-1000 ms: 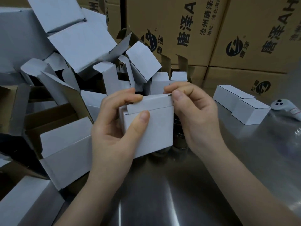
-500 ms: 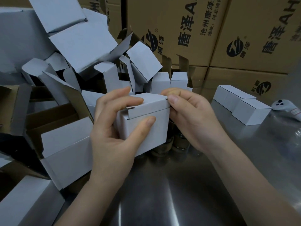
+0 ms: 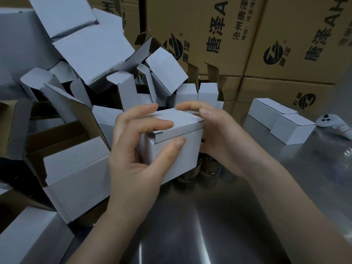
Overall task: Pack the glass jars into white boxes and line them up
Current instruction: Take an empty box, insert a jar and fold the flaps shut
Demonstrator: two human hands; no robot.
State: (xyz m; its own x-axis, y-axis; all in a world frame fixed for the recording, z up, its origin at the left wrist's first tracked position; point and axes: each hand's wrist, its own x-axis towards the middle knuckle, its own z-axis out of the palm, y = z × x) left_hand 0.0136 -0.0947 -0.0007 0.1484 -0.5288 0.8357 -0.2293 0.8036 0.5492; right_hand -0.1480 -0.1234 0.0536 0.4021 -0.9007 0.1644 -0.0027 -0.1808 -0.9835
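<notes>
Right, at the back a wall of big brown corrugated cartons (image 3: 209, 31) with black print, stacked. In front, a brushed stainless steel table (image 3: 219, 225), shiny. On the left half a messy heap of empty white cardboard boxes (image 3: 91, 54), flaps open, tilted every way, some lying inside open brown cartons. Far right on the table, a short row of closed white boxes (image 3: 292, 130), touching side to side, upright.

At centre, one small white cardboard box (image 3: 179, 151) is held above the table, tilted slightly, lid down with its tuck flap lapping the front edge. The left hand (image 3: 137, 155) grips it: thumb pressed on the front face, fingers curled over the lid. The right hand (image 3: 222, 143) cups the right side, fingers bent over the top back edge.

Just under and behind the held box, a few glass jars (image 3: 210, 165) stand on the table, mostly hidden. Near the row, a small white plastic handheld device (image 3: 331, 124) lies on the table.
</notes>
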